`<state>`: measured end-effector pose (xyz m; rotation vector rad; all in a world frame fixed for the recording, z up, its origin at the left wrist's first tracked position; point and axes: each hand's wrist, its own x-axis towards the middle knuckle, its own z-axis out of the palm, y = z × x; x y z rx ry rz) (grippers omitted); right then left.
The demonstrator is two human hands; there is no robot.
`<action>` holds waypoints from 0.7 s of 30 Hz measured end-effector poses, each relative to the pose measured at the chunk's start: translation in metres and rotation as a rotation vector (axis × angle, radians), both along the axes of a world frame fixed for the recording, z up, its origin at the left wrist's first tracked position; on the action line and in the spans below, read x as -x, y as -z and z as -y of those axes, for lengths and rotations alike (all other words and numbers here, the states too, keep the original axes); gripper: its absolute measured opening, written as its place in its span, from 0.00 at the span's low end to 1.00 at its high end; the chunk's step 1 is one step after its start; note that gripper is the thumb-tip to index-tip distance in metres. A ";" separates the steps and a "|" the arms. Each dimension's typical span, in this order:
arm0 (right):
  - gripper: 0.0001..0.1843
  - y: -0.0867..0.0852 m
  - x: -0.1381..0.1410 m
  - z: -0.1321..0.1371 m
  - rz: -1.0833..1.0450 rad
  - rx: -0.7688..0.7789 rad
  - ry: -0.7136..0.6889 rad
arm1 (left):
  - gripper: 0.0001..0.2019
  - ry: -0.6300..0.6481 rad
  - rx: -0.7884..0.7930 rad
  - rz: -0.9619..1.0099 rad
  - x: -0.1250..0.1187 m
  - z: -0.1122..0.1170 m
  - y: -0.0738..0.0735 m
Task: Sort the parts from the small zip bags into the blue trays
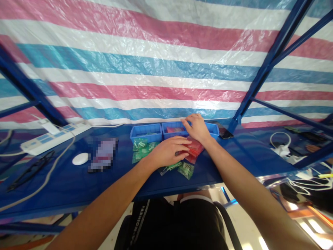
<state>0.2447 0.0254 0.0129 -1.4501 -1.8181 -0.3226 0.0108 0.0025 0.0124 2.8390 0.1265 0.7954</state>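
Black garment (182, 222), lower centre: lay under the near edge of the blue table (73, 180). Left hand (170, 150), centre: fingers extended and close together, rested flat on red packets (195, 147). Right hand (197, 128), just above: fingers bent at the rim of a blue tray (174, 125); possibly pinching something, but I could not tell. Green packets (140, 144): lay loose left of the left hand. Phone (225, 133): right of the tray.
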 end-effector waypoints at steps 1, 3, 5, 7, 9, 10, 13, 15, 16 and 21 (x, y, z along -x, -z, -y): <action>0.25 0.000 -0.001 0.001 -0.015 -0.016 -0.006 | 0.12 0.006 0.009 -0.006 0.000 0.000 0.000; 0.25 -0.001 -0.002 0.003 -0.049 -0.043 -0.014 | 0.14 -0.004 0.017 -0.014 -0.001 0.000 0.001; 0.25 -0.004 -0.003 0.005 -0.084 -0.068 -0.029 | 0.15 -0.031 0.006 -0.005 -0.001 -0.001 0.002; 0.26 -0.007 -0.004 0.009 -0.121 -0.097 -0.051 | 0.15 -0.081 -0.008 0.014 0.000 -0.001 0.003; 0.26 -0.010 -0.005 0.013 -0.174 -0.129 -0.072 | 0.16 -0.140 -0.007 0.039 0.001 -0.002 0.002; 0.27 -0.012 -0.006 0.015 -0.206 -0.143 -0.081 | 0.16 -0.162 -0.001 0.053 0.002 -0.002 0.001; 0.29 -0.016 -0.006 0.020 -0.290 -0.164 -0.096 | 0.16 -0.153 0.025 0.067 0.004 -0.001 -0.003; 0.30 -0.017 -0.005 0.022 -0.315 -0.163 -0.102 | 0.15 -0.099 0.026 0.044 0.005 0.002 -0.006; 0.31 -0.017 -0.004 0.023 -0.320 -0.161 -0.105 | 0.14 -0.073 0.020 0.027 0.005 0.004 -0.007; 0.31 -0.018 -0.002 0.023 -0.323 -0.161 -0.114 | 0.16 0.004 0.018 -0.057 0.002 0.007 -0.002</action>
